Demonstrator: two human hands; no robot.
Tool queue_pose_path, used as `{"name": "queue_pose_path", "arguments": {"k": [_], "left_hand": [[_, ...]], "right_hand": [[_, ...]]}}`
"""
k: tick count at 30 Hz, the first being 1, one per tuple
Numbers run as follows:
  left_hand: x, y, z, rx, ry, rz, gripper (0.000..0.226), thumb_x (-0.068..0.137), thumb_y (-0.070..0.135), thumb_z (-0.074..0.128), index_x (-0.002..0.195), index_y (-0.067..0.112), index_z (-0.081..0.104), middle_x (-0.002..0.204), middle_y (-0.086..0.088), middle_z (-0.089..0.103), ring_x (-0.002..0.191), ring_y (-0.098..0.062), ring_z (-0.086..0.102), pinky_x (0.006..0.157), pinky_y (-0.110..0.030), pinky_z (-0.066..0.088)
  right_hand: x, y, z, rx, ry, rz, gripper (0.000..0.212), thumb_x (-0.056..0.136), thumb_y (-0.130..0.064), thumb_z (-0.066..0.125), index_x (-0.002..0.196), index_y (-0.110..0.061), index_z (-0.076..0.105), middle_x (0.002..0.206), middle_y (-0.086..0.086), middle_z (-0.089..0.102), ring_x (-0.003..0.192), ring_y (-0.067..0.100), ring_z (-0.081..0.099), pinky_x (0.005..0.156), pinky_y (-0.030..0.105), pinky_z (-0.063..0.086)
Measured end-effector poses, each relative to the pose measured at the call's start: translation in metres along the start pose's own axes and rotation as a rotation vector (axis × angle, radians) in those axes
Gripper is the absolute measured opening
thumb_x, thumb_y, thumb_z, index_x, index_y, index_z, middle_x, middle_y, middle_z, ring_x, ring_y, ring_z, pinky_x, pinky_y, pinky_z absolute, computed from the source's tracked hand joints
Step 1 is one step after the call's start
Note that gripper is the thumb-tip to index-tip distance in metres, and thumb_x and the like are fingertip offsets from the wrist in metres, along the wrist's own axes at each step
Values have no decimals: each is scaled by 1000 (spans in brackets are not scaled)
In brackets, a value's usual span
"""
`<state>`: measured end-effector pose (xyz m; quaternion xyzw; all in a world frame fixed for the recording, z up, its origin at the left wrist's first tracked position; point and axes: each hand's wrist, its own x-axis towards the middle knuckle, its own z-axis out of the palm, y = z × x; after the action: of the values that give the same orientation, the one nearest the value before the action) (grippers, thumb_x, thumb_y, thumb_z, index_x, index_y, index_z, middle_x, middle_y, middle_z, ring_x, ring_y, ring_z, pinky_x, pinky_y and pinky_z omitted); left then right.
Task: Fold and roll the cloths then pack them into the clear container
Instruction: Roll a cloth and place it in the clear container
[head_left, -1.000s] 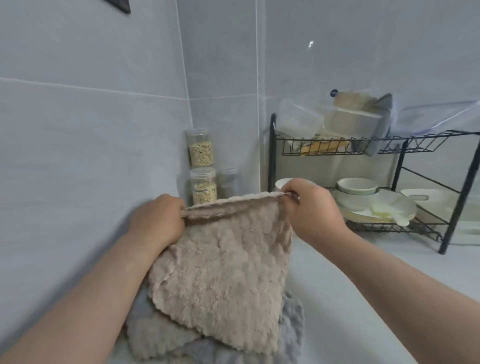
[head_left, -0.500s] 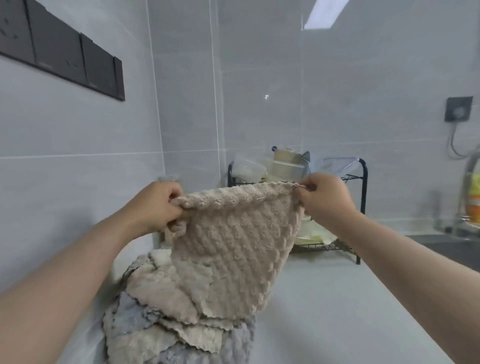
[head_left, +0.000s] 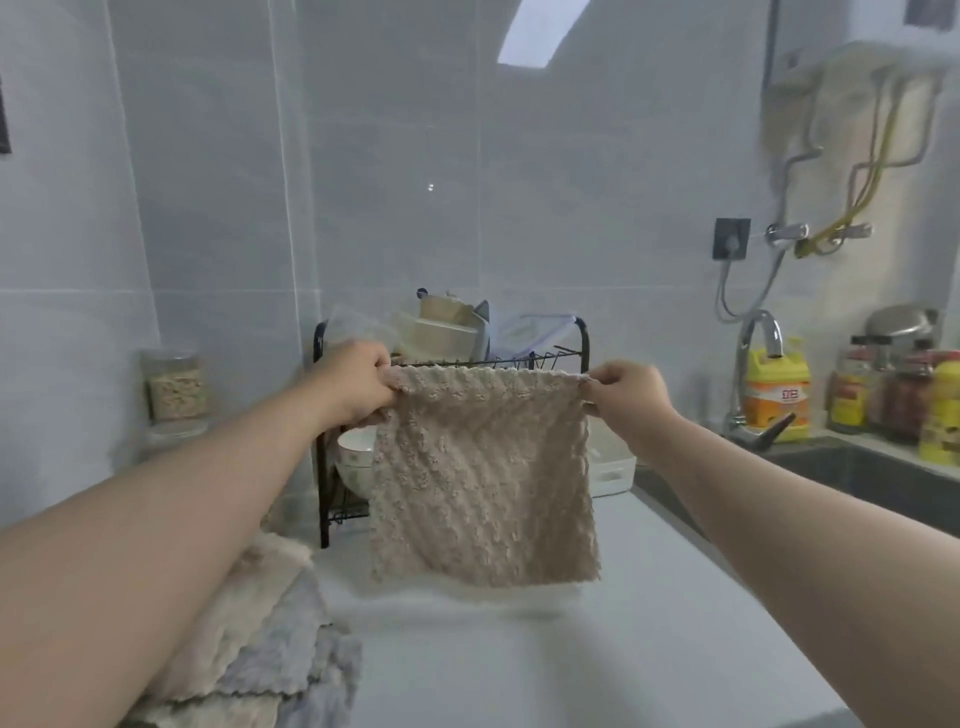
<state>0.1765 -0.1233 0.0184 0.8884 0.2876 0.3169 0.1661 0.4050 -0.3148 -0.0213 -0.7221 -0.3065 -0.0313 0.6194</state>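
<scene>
At centre frame, noted a beige cloth (head_left: 483, 478) hanging flat above the white countertop (head_left: 519, 665), in front of the black dish rack (head_left: 324, 499). Found its top corners pinched, one by the left hand (head_left: 358, 382), one by the right hand (head_left: 628, 397). At lower left, recorded a stack of beige and grey cloths (head_left: 270, 639) on the countertop.

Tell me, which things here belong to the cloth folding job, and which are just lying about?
For the job: beige cloth, pinched by left hand and right hand; cloth pile.
Lying about: dish rack, jar, tap, yellow bottle.
</scene>
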Motion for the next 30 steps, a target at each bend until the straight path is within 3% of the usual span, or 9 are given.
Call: {"name": "queue_pose_path", "arguments": {"k": [2, 7, 9, 12, 16, 22, 26, 28, 30], "left_hand": [[1, 4, 8, -25, 45, 17, 32, 79, 0, 65, 62, 16, 43, 55, -1, 51, 46, -13, 49, 33, -13, 31], [-26, -8, 21, -33, -3, 68, 33, 77, 9, 69, 59, 20, 43, 60, 0, 50, 59, -24, 52, 55, -34, 46], [-48, -17, 32, -10, -32, 81, 25, 77, 8, 69, 62, 16, 50, 61, 3, 51, 60, -19, 47, 55, -30, 42], [-88, -37, 57, 25, -161, 72, 20, 77, 5, 67, 65, 17, 56, 69, 4, 59, 65, -14, 51, 55, -22, 39], [-135, -65, 89, 74, -391, 25, 29, 69, 9, 55, 66, 37, 51, 85, 1, 68, 92, -18, 64, 76, -36, 51], [-182, -73, 112, 230, -607, 71, 15, 64, 12, 45, 64, 24, 36, 77, 4, 51, 73, -14, 48, 59, -29, 34], [-183, -62, 109, 106, -656, 69, 25, 77, 35, 60, 64, 24, 41, 68, 9, 48, 62, -7, 42, 58, -24, 32], [-179, -58, 112, 9, -643, 45, 34, 85, 50, 56, 64, 25, 46, 68, 9, 52, 61, -7, 46, 60, -26, 36], [-176, -52, 120, 11, -577, 55, 34, 91, 49, 49, 69, 23, 51, 74, 8, 55, 65, -8, 49, 64, -28, 40]], "right_hand": [[2, 5, -8, 48, -4, 5, 8, 80, -5, 69, 74, -9, 71, 82, 16, 73, 80, 28, 72, 83, 49, 58], [-17, 19, -32, 52, -50, -17, 3, 81, -2, 70, 83, -2, 72, 90, 18, 73, 76, 19, 69, 83, 32, 59], [-32, 30, -39, 3, -124, 15, 5, 82, -3, 71, 86, 0, 73, 93, 19, 73, 77, 19, 69, 84, 33, 59], [-57, 50, -45, -136, -247, 61, 1, 79, -5, 74, 79, -3, 74, 88, 19, 74, 75, 21, 68, 86, 44, 56], [-94, 71, -51, -395, -426, 37, 2, 77, -9, 76, 77, -8, 78, 86, -3, 76, 83, 17, 72, 82, 37, 57], [-145, 96, -55, -706, -618, 7, 14, 77, -22, 71, 88, -21, 79, 83, -13, 73, 77, 2, 67, 71, 17, 55], [-154, 104, -59, -812, -697, 1, 19, 74, -22, 62, 84, -20, 78, 82, -8, 73, 72, 10, 63, 69, 25, 53], [-153, 106, -60, -859, -735, 40, 18, 72, -26, 58, 70, -14, 72, 73, 0, 69, 64, 13, 53, 63, 29, 48], [-151, 106, -57, -844, -701, 64, 23, 75, -27, 58, 57, -15, 65, 65, -1, 63, 63, 14, 53, 61, 29, 45]]}}
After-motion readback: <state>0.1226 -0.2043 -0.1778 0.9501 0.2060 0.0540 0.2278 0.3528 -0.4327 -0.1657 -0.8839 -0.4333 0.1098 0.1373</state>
